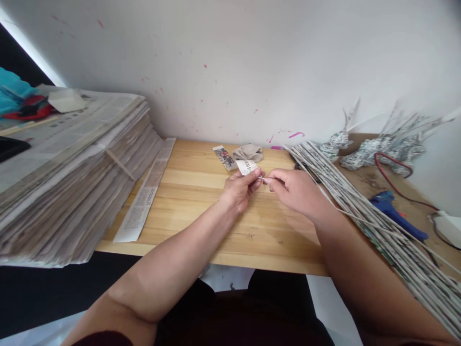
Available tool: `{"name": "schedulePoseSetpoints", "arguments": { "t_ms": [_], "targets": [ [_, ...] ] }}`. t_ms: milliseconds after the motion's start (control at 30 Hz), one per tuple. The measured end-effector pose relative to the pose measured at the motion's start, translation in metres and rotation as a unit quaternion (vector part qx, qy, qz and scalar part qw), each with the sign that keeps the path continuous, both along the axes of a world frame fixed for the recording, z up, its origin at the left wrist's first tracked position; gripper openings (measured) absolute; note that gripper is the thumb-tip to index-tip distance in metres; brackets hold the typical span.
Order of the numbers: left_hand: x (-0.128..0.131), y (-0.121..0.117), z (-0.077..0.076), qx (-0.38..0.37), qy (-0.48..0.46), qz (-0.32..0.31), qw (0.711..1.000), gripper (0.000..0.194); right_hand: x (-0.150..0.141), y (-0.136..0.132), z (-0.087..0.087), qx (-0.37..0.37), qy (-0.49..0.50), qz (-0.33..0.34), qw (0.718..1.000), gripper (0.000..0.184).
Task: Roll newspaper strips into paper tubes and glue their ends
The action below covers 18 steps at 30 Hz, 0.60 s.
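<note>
Both of my hands are found over the wooden table point(201, 206), near each other, with their fingertips almost meeting. My left hand point(239, 189) is closed in a pinch, thumb over fingers, on a small printed paper piece point(246, 166) that sticks out beyond the fingertips, away from me. My right hand point(297, 192) is closed too, thumb and forefinger gripping a thin rod point(266, 179) that spans the narrow gap to my left fingertips (its material I cannot tell). Just beyond my left hand lie a crumpled cloth point(248, 152) and, left of it, a loose picture strip point(224, 157), both flat on the wood. Further left of that hand, a long newspaper strip point(146, 202) lies beside a tall newspaper stack point(90, 192), which bears a red-handled tool point(32, 109) and a white block point(67, 100). To the right of my right hand, a bundle of paper sticks point(360, 211) runs diagonally back toward my forearm; past it lies a blue tool point(398, 216). Beyond the bundle's far end, woven paper shapes point(370, 151) sit near the wall point(223, 62), which carries pink and red marks.
</note>
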<state>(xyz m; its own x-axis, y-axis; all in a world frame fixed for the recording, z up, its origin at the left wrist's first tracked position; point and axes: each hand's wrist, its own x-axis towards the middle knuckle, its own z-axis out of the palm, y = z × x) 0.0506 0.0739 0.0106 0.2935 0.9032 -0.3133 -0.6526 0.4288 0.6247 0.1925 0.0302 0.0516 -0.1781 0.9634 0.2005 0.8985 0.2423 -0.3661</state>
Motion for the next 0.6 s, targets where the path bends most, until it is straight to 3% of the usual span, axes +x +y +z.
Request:
{"name": "schedulePoseSetpoints", "arguments": {
  "t_ms": [167, 367, 500, 600],
  "targets": [
    [0.0005, -0.0009, 0.0002, 0.003, 0.0, -0.017, 1.0, 0.004, 0.0014, -0.0007, 0.0035, -0.071, 0.024, 0.007, 0.997, 0.029],
    [0.0003, 0.0017, 0.0002, -0.005, -0.006, 0.004, 1.0, 0.006, -0.0027, -0.0015, -0.0006, 0.033, -0.002, 0.019, 0.999, 0.01],
    [-0.0009, 0.0036, 0.0011, -0.008, -0.008, 0.001, 1.0, 0.005, -0.0012, -0.0008, -0.001, 0.054, -0.027, 0.026, 0.998, 0.023],
    [-0.002, 0.0038, 0.0011, -0.004, -0.011, -0.005, 1.0, 0.004, -0.0015, -0.0032, 0.0024, 0.017, -0.021, 0.002, 1.0, 0.028]
  ]
}}
